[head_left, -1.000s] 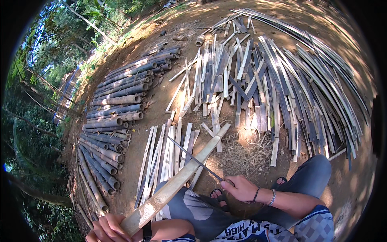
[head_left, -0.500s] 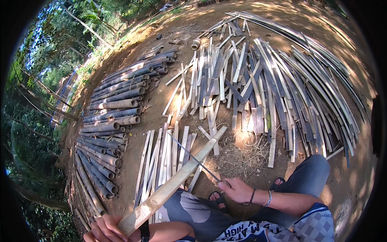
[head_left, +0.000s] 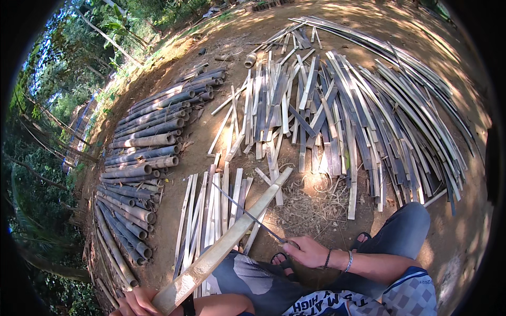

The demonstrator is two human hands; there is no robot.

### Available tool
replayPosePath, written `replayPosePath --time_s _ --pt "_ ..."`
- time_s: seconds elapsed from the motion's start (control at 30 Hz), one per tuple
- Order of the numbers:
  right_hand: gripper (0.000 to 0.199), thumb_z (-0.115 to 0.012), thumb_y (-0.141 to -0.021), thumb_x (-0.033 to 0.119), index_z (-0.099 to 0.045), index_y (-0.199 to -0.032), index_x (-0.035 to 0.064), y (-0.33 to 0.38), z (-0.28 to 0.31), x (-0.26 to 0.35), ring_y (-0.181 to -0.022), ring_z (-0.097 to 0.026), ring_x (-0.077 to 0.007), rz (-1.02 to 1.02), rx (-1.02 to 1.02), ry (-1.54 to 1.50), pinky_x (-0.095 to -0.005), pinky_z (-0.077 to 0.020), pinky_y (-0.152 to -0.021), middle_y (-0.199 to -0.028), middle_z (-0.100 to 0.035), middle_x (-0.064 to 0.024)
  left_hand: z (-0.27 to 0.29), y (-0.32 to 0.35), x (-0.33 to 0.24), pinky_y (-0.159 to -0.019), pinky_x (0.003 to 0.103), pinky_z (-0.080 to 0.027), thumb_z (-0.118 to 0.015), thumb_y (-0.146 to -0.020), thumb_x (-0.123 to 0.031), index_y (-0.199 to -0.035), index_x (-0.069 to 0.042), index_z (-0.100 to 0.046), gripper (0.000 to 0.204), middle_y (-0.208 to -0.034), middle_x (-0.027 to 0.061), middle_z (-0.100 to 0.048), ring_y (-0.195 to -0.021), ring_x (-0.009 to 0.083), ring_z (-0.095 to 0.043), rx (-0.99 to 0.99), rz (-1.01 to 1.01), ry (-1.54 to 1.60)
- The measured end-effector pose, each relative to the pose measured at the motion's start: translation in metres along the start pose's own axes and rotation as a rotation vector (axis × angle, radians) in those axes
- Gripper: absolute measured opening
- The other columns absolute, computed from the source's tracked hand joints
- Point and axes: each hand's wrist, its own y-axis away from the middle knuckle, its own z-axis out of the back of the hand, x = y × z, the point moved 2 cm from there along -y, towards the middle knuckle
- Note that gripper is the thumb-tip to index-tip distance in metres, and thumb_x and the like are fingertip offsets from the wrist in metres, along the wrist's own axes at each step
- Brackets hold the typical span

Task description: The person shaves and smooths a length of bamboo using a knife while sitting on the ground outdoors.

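Note:
A long split bamboo strip [head_left: 211,256] slants from the lower left up toward the middle, its pale inner face up. My left hand [head_left: 136,302] is closed round its near end at the lower edge. My right hand [head_left: 308,252] grips the handle of a long, thin-bladed knife [head_left: 271,230]. The blade crosses the strip at about mid-length, pointing up and left. The strip passes over my left thigh [head_left: 253,272].
Finished-looking bamboo strips [head_left: 213,213] lie side by side just beyond the strip. A large heap of slats [head_left: 348,116] spreads ahead and right. Bamboo poles [head_left: 147,141] are stacked at left. Curly shavings [head_left: 311,208] cover ground before my sandalled feet [head_left: 284,259].
The knife and my right hand have shifted slightly left and down along the strip. The strip's far end has dropped a little. Both hands keep their hold.

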Motion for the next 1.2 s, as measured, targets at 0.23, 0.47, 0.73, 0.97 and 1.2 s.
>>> replayPosePath --time_s 0.23,0.47,0.73,0.97,1.2 --pt "0.051 -0.045 -0.094 0.043 -0.054 -0.070 -0.0011 -0.032 0.014 -0.065 -0.052 -0.057 -0.0255 -0.090 -0.201 0.104 -0.0388 -0.0443 -0.055 -0.055 -0.055 -0.0130 0.000 -0.001 0.003 -0.036 0.015 -0.038 -0.062 -0.087 -0.040 -0.084 -0.007 -0.054 0.034 -0.046 -0.0032 -0.049 -0.036 0.0037 -0.047 0.002 0.020 0.019" --pt "0.045 -0.046 -0.095 0.042 -0.052 -0.083 -0.0009 0.003 -0.016 -0.004 -0.047 -0.057 -0.0276 0.037 0.052 -0.100 -0.0403 -0.0423 -0.048 -0.051 -0.050 -0.0128 -0.004 -0.002 0.005 -0.036 0.014 -0.037 -0.063 -0.086 -0.037 -0.083 -0.009 -0.053 0.030 -0.047 -0.0036 -0.049 -0.037 0.0037 -0.047 -0.010 -0.003 0.016" --pt "0.044 -0.048 -0.094 0.040 -0.054 -0.084 -0.0020 0.025 -0.010 0.053 -0.052 -0.056 -0.0390 0.193 0.202 0.056 -0.0423 -0.0443 -0.052 -0.054 -0.051 -0.0195 -0.021 -0.002 0.010 -0.031 0.016 -0.040 -0.071 -0.075 -0.009 -0.067 -0.009 -0.049 0.023 -0.041 -0.0026 -0.048 -0.029 0.0032 -0.041 -0.096 -0.020 0.086" --pt "0.045 -0.047 -0.094 0.040 -0.053 -0.082 -0.0023 0.018 0.000 0.037 -0.056 -0.058 -0.0394 0.152 0.129 0.019 -0.0435 -0.0449 -0.055 -0.054 -0.052 -0.0187 -0.035 -0.013 0.025 -0.038 0.017 -0.038 -0.071 -0.080 -0.025 -0.076 -0.008 -0.055 0.024 -0.048 -0.0037 -0.051 -0.036 0.0047 -0.046 0.247 0.039 0.205" --pt "0.041 -0.050 -0.093 0.041 -0.054 -0.086 0.0006 0.034 0.001 0.060 -0.052 -0.058 -0.0382 0.213 0.232 0.150 -0.0412 -0.0470 -0.055 -0.049 -0.051 -0.0170 -0.043 -0.016 0.040 -0.041 0.018 -0.039 -0.075 -0.077 -0.032 -0.078 -0.008 -0.061 0.028 -0.050 -0.0038 -0.053 -0.039 0.0055 -0.050 0.361 0.025 0.330"
